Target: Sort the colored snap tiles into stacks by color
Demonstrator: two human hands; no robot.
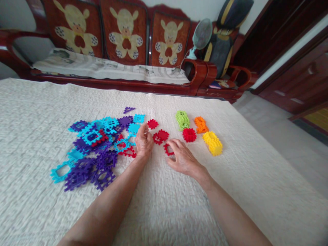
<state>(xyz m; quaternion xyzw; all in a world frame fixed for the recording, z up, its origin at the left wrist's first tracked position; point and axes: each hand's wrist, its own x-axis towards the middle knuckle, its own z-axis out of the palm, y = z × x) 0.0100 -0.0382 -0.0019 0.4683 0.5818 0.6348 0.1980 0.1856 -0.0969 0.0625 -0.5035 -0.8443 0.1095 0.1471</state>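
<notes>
My right hand (183, 158) curves around a red square frame piece (167, 149), with the thumb at its near side and fingers over its far edge. At the right edge of the mixed pile, my left hand (144, 141) has its fingers curled in; whatever they may hold is hidden. Cyan notched pieces (133, 128) and red pieces (129, 151) lie beside it. Between and beyond the hands are a solid red notched piece (153, 123) and overlapping red pieces (162, 136). Purple notched pieces (82, 171) spread across the pile's near left.
On the right stand a green stack (182, 120), a red stack (189, 135), an orange stack (201, 125) and a yellow stack (212, 143). A purple triangle (128, 109) lies behind the pile. Beyond the cream cloth (164, 212) are a wooden sofa (164, 88) and a fan (202, 34).
</notes>
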